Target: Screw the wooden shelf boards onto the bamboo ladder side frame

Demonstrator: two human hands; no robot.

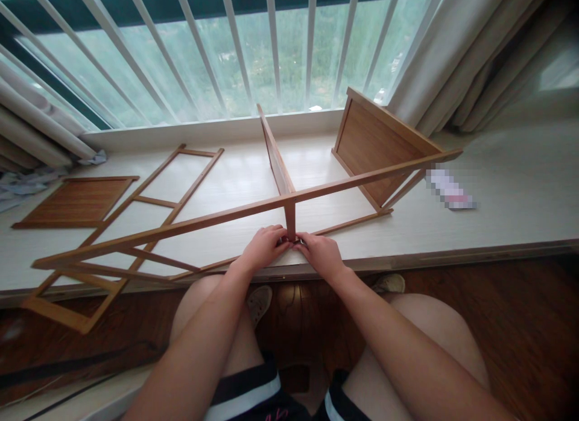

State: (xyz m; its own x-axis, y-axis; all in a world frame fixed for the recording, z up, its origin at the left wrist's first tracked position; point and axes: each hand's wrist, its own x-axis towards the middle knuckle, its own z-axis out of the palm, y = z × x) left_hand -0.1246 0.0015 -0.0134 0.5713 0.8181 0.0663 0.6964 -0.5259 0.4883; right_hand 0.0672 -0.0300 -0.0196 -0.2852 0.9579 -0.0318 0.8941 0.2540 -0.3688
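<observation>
Wooden shelf frame (226,215) stood on its side along the window ledge (506,210), near the front edge. Left hand (265,247): fingers gripped its lower middle joint. Right hand (320,252): fingers bunched there too, closure unclear. Slats looked light, stiff, smooth; joints probably the weak points. Best holds, I judged: long rail beside the middle panel (275,158), never the panel's thin face.

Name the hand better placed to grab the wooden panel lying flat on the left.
Left, probably: the left hand is nearer the flat panel, while the right hand is farther across.
</observation>
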